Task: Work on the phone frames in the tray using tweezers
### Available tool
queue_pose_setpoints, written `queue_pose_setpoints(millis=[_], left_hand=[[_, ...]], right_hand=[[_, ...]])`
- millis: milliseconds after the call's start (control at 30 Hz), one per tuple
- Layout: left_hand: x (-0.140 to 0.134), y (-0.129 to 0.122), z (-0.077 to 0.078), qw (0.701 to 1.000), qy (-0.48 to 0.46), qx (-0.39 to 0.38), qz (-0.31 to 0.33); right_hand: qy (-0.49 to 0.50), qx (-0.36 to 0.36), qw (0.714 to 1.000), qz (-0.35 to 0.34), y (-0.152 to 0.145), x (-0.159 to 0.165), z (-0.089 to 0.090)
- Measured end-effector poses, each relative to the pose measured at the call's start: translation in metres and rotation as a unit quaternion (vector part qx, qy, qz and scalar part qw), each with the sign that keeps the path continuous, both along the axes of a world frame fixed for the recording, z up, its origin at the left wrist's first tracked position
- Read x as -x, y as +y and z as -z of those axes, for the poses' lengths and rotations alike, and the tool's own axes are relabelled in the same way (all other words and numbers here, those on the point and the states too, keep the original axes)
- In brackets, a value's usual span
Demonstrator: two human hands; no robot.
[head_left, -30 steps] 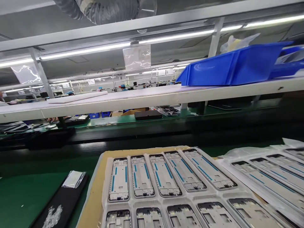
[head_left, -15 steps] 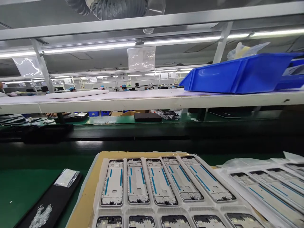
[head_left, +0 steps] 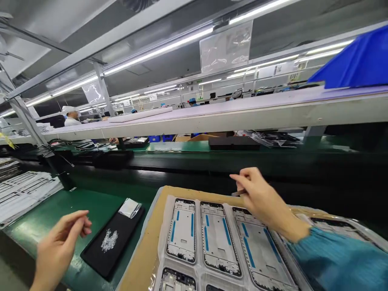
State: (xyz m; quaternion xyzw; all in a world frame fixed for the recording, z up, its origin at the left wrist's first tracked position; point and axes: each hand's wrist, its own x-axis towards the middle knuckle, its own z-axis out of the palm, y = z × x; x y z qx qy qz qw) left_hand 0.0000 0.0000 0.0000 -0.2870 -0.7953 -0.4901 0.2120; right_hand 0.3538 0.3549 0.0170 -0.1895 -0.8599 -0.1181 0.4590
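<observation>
Tweezers (head_left: pixel 238 192), a thin tan sliver, sit pinched between the thumb and fingers of the right hand (head_left: pixel 260 198), their tip poking out to the left just above the far edge of the tray (head_left: pixel 198 279). That hand hovers over the tray's back row, its teal sleeve (head_left: pixel 336 258) running off to the lower right. Below it, the clear moulded tray holds phone frames (head_left: pixel 182 230), each in its own pocket, pale grey with blue strips down their long sides; three lie side by side in the back row and more show at the bottom edge. The tray rests on a brown cardboard sheet (head_left: pixel 145 250), which lies on the green worktop (head_left: pixel 91 204).

Left of the cardboard, a black pad (head_left: pixel 106 254) lies at an angle, with a patch of small silvery bits (head_left: pixel 109 240) on it and a shiny foil packet (head_left: pixel 129 207) at its far end. The left hand (head_left: pixel 59 242) hangs over the worktop's near edge, just beside the pad, holding nothing, thumb and forefinger lightly touching, the other fingers loosely curled.

Further left lie more trays of frames (head_left: pixel 24 192). Beyond the worktop runs a dark conveyor (head_left: pixel 212 161), and above it a white shelf (head_left: pixel 212 117) carries a blue bin (head_left: pixel 357 60).
</observation>
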Motion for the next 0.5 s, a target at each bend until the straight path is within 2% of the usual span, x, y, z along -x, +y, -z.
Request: queue_pose_setpoints(millis=[67, 133, 200, 233, 300, 367, 433, 500], left_hand=[[0.023, 0.000, 0.036, 0.992, -0.124, 0.027, 0.003], [0.039, -0.004, 0.074, 0.983, -0.156, 0.087, -0.044], [0.046, -0.008, 0.103, 0.975, -0.141, 0.147, -0.085], [0.047, -0.007, 0.111, 0.972, -0.132, 0.170, -0.094], [0.048, 0.002, 0.116, 0.969, -0.121, 0.195, -0.090], [0.049, 0.014, 0.114, 0.969, -0.109, 0.211, -0.074], [0.048, 0.019, 0.113, 0.971, -0.097, 0.213, -0.053], [0.041, 0.016, 0.116, 0.976, -0.086, 0.196, -0.034]], right_hand=[[-0.113, 0.018, 0.993, 0.016, 0.019, 0.008, 0.036], [-0.188, 0.021, 0.981, 0.045, 0.028, 0.009, 0.060], [-0.233, 0.030, 0.969, 0.070, 0.030, 0.005, 0.065], [-0.248, 0.037, 0.965, 0.078, 0.031, 0.002, 0.061], [-0.257, 0.053, 0.961, 0.088, 0.036, 0.000, 0.048], [-0.253, 0.080, 0.960, 0.091, 0.042, 0.000, 0.037], [-0.254, 0.115, 0.956, 0.086, 0.040, 0.001, 0.036], [-0.255, 0.137, 0.954, 0.075, 0.031, 0.001, 0.044]])
